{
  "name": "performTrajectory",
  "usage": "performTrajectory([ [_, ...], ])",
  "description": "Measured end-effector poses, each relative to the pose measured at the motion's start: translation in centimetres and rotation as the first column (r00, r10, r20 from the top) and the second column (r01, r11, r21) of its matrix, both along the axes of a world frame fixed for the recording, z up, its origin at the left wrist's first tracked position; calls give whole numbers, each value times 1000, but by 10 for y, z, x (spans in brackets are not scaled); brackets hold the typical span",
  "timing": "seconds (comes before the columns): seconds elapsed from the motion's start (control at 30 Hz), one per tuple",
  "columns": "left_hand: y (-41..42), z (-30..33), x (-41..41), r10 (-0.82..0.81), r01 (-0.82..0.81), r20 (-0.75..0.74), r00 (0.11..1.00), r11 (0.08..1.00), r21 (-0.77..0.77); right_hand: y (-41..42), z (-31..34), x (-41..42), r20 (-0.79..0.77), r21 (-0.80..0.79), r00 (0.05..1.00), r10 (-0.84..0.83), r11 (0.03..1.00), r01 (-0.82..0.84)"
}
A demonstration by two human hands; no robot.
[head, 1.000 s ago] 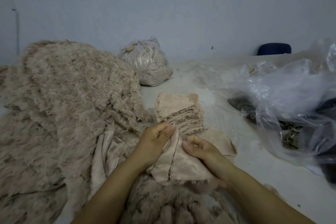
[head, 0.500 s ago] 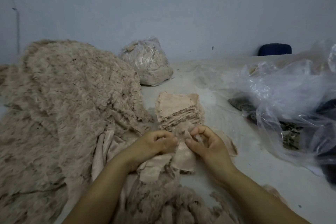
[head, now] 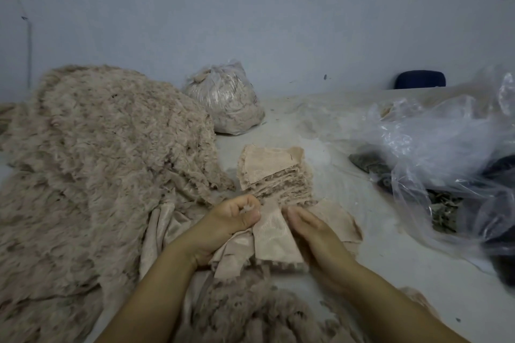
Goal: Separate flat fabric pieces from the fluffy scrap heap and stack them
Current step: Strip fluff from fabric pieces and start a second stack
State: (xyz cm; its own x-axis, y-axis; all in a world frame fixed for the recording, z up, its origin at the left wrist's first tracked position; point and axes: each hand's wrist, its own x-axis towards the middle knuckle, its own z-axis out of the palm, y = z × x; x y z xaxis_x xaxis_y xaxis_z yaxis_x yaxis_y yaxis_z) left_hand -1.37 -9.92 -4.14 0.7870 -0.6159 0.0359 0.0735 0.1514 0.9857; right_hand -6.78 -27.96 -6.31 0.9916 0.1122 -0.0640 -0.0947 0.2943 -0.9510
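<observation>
Both hands hold one flat piece [head: 274, 237] just near of the stack [head: 274, 172]. The left hand [head: 231, 221] pinches its left edge with curled fingers; the right hand [head: 315, 234] grips its right edge. The fluffy heap [head: 92, 164] lies left.

Beige flat fabric piece [head: 274, 234] held upright-tilted before neat stack [head: 274, 172]; fluffy scrap heap [head: 97, 164] lies left of both.

fluffy heap [head: 92, 170] cropped left, bag contents [head: 446, 203] unclear
</observation>
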Motion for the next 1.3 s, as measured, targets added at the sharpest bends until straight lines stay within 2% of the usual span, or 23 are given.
performTrajectory([
  [0.07,-1,-1,0,-21,16,64,998,997,74,2,2,-1,-46,141,993,107,985,-100],
  [0.13,-1,-1,0,-46,35,90,995,992,120,0,4,-1,-66,164,989,128,980,-116],
  [0.23,1,-2,2,-36,29,71,997,994,105,-4,5,-1,-29,80,998,57,995,-54],
  [0.33,2,-2,4,19,-30,82,996,990,138,-3,4,-1,25,60,1000,14,998,-15],
  [0.47,4,-1,6,38,-50,61,997,974,219,-4,1,1,172,5,978,-117,993,118],
  [0.57,4,-1,2,15,-3,-112,994,994,113,-5,-1,1,251,-27,958,-136,989,147],
  [0.67,2,1,-3,-96,111,-123,988,987,116,-2,-3,1,317,-133,930,-186,962,237],
  [0.73,1,1,-5,-172,184,-124,977,979,93,-1,-3,2,338,-149,905,-257,935,321],
  [0.8,0,2,-5,-124,134,-133,983,989,69,-3,-1,3,337,-131,887,-315,917,376],
  [0.87,-1,0,-4,-31,37,-52,998,992,118,-5,0,2,327,-124,885,-332,913,388],
  [0.97,-6,-7,0,43,-97,184,982,950,296,-4,1,1,273,-108,921,-278,942,316],
  [1.03,-11,-13,2,91,-156,261,961,957,243,-2,0,0,147,-60,971,-187,979,197],
  [1.13,-19,-13,-3,126,-174,255,959,969,177,1,2,-2,-10,-51,1000,-26,998,25],
  [1.23,-22,-10,-6,227,-263,233,946,955,138,-1,3,-2,-17,-64,1000,-12,998,11],
  [1.3,-23,-8,-9,183,-219,229,956,965,143,-2,3,-2,-6,-66,1000,-8,998,8],
])
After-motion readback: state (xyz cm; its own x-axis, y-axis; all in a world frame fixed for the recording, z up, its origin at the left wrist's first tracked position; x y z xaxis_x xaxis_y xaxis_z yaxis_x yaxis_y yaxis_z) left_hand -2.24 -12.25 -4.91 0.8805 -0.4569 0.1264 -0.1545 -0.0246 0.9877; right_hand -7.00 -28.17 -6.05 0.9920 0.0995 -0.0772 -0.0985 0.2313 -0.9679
